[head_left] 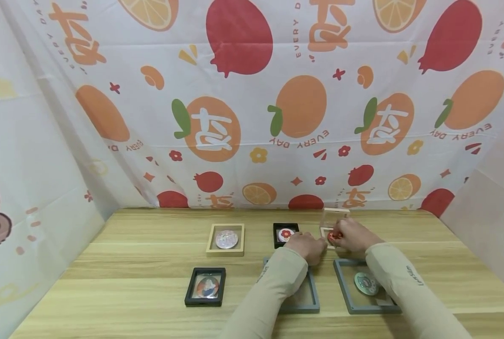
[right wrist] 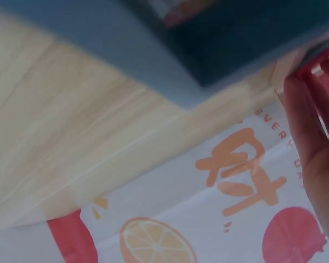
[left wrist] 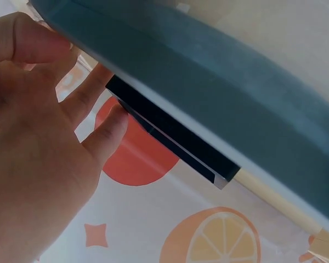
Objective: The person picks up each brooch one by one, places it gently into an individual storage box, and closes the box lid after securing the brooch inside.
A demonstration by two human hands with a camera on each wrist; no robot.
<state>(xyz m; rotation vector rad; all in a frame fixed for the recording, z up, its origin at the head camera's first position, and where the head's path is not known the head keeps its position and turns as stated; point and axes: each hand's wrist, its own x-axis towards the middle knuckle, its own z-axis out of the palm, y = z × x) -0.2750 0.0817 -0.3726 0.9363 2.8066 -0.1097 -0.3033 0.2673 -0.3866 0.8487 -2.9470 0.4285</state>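
In the head view, my right hand (head_left: 354,235) pinches a round red badge (head_left: 330,237) at the small pale hinged display frame (head_left: 336,211), whose lid stands raised at the back. The right wrist view shows the red badge (right wrist: 318,66) at the fingers, partly cut off by the image edge. My left hand (head_left: 306,247) reaches to the pale frame's left side, fingertips at its edge; exact contact is hard to see. Its fingers look loosely extended in the left wrist view. Just behind it stands a black frame (head_left: 276,241) holding a red-flower badge (head_left: 285,234).
A grey-blue frame (head_left: 297,309) lies under my left forearm; another (head_left: 347,292) with a green badge (head_left: 366,284) lies beneath the right one. Farther left are a pale frame (head_left: 225,253) with a glittery badge and a black frame (head_left: 203,302). A fruit-print curtain (head_left: 252,103) hangs behind the table.
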